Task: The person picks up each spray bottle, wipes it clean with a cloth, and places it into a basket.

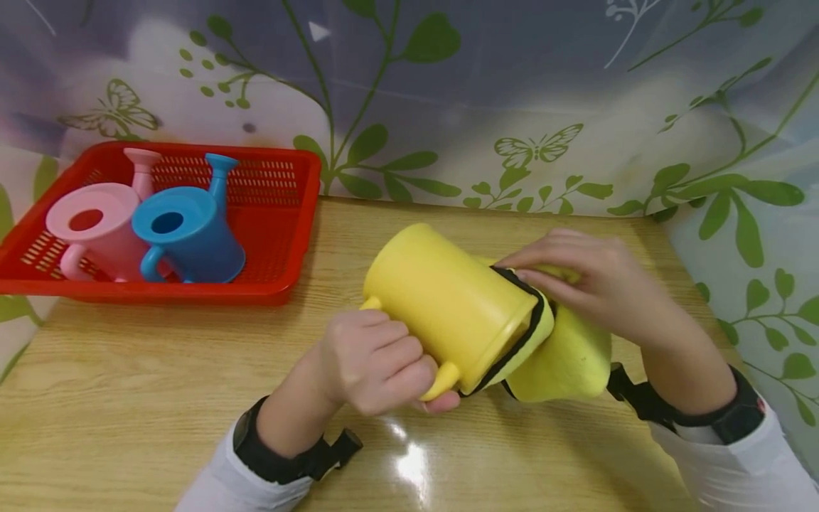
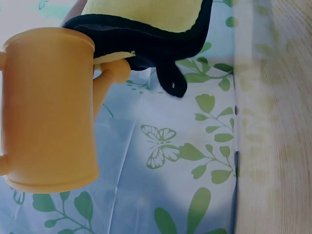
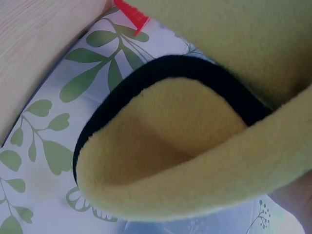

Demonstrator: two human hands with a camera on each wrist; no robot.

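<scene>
A yellow watering can point(image 1: 448, 299) is held tilted on its side above the table, and it also fills the left part of the left wrist view. My left hand point(image 1: 380, 363) grips its handle, fingers curled round it. A yellow cloth with black edging point(image 1: 569, 355) lies against the can's right end, partly covering it. My right hand point(image 1: 589, 284) holds the cloth there, thumb and fingers over its upper part. Beside the cloth, the can's spout point(image 2: 117, 72) shows in the left wrist view. The folded cloth point(image 3: 170, 131) fills much of the right wrist view.
A red plastic basket point(image 1: 297, 235) stands at the back left of the wooden table point(image 1: 160, 384). Inside are a pink watering can point(image 1: 105, 227) and a blue watering can point(image 1: 201, 242). A leaf-patterned sheet point(image 1: 473, 92) hangs behind the table.
</scene>
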